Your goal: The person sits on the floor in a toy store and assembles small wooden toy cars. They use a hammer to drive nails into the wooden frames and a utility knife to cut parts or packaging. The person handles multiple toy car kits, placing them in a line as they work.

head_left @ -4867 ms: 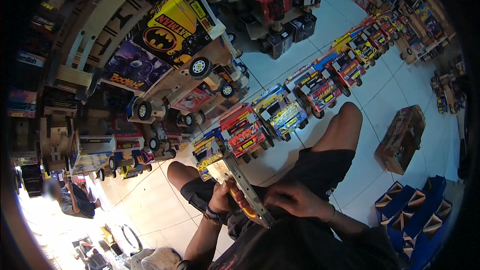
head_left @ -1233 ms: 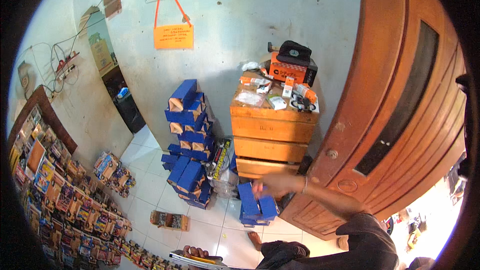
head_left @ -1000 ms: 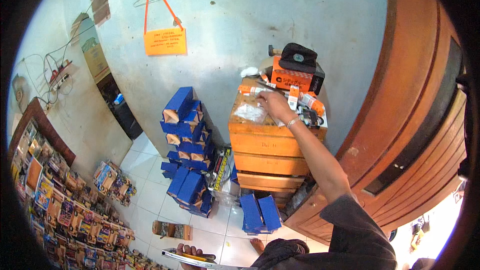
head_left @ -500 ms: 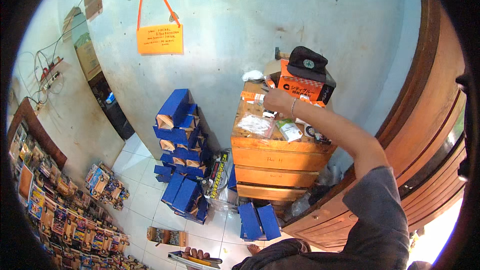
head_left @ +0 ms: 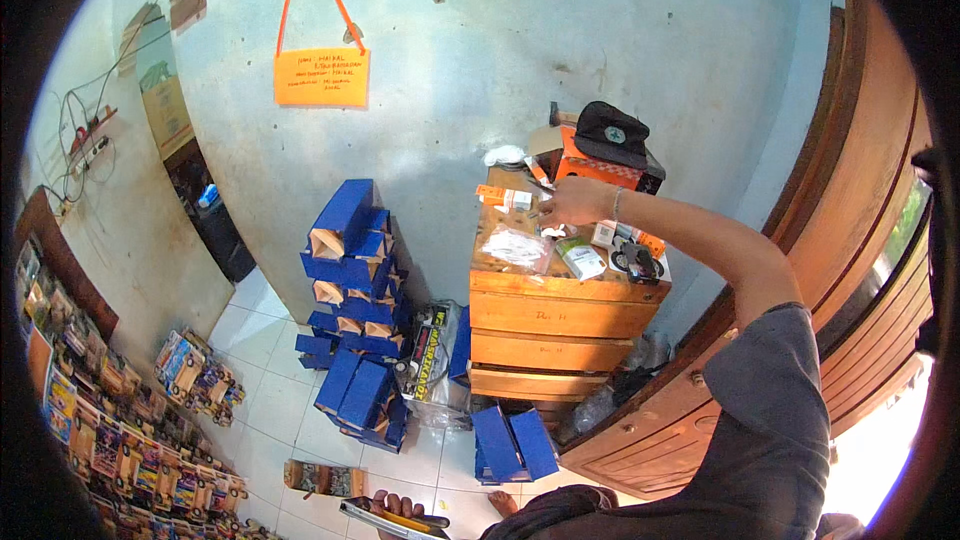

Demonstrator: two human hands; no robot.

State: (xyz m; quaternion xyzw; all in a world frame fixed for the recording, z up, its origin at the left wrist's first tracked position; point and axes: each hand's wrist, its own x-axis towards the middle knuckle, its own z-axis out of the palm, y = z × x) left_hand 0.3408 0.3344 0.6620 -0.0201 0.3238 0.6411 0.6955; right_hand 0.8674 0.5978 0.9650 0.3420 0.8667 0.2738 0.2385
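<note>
My right hand [head_left: 580,202] reaches over the top of a wooden drawer cabinet [head_left: 535,315], its fingers closed at small items there. What they hold is too small to make out. A dark slim tool [head_left: 541,187] lies by the fingertips. Around the hand are an orange and white small box [head_left: 504,197], a bag of white stuff [head_left: 516,248], a green and white packet [head_left: 580,259] and black wheel-like parts [head_left: 634,259]. At the lower edge, my left hand [head_left: 394,504] grips a flat, light-edged object [head_left: 385,521] with a yellow and black piece along it.
Blue boxes [head_left: 345,215] stand stacked left of the cabinet, with more blue boxes [head_left: 515,442] before it. A black cap [head_left: 612,134] rests on an orange carton [head_left: 598,170]. Many toy trucks [head_left: 150,460] line the left floor. A wooden door [head_left: 650,435] is at right.
My right hand has shifted slightly right over the cabinet top, uncovering more of the small items. My left hand keeps its hold on the flat object. The whole view has moved a little.
</note>
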